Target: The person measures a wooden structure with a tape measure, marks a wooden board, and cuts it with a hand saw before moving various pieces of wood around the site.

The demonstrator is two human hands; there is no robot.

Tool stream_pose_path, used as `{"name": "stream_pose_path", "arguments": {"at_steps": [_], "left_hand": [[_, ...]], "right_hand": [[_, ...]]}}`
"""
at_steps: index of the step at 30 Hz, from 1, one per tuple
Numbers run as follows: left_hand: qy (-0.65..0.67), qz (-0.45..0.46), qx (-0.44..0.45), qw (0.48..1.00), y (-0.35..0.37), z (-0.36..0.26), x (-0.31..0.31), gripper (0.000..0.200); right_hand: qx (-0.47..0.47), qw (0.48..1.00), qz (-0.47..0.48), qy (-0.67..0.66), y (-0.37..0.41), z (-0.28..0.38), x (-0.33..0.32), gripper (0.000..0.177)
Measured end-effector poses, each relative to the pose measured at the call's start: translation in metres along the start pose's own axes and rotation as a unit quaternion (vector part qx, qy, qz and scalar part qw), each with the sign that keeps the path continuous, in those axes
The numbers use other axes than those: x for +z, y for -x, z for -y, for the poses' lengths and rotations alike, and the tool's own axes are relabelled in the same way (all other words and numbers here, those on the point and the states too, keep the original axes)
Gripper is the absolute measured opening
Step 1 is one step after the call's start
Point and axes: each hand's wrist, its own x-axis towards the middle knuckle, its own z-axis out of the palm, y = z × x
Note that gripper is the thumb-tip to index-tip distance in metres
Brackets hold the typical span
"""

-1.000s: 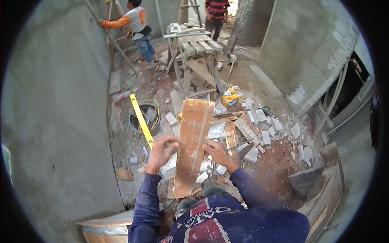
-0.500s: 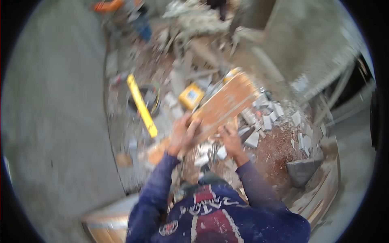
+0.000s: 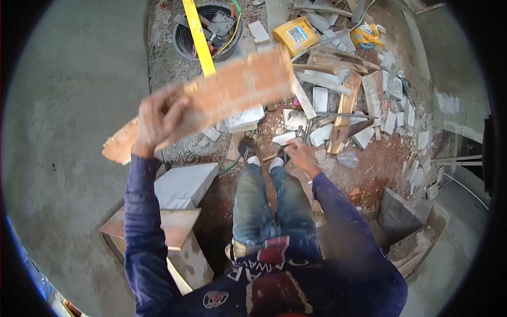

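Observation:
My left hand [image 3: 161, 116] is wrapped round a long wooden board [image 3: 243, 82], gripping it near its left part. The board slants up to the right, and its worn orange-brown face shows. Apart from the board, my right hand [image 3: 302, 157] is low over the rubble in front of my shoes, its fingers curled. Whether anything lies in those fingers I cannot make out. A yellow straight bar [image 3: 199, 39] runs behind the board's upper edge, across a black bucket [image 3: 185, 39] with trowels and other tools.
A yellow jerrycan [image 3: 296, 36] and a yellow bag [image 3: 367, 37] lie at the back. Broken white blocks [image 3: 319, 99] and wood scraps [image 3: 346, 105] litter the ground to the right. A pale slab [image 3: 185, 182] stands near my left arm, and grey blocks [image 3: 396, 214] stand at the right.
My right hand has come off the board, which my left hand has carried left and turned flatter. My view has tipped down, so my legs and shoes now show.

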Motion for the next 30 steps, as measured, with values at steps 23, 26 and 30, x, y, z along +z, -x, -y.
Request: {"name": "stream_pose_path", "arguments": {"at_steps": [23,26,30], "left_hand": [[-0.07,0.307,-0.019,0.949,0.051,0.221,0.166,0.037],[-0.056,0.274,-0.029,0.96,0.033,0.232,0.197,0.036],[-0.098,0.225,0.006,0.969,-0.003,0.276,0.241,0.035]], "right_hand": [[-0.026,0.976,0.096,0.194,-0.096,-0.083,0.01,0.072],[0.112,0.985,-0.005,0.133,-0.032,-0.144,0.033,0.077],[0.206,0.973,-0.071,0.075,-0.054,-0.171,0.059,0.072]]}}
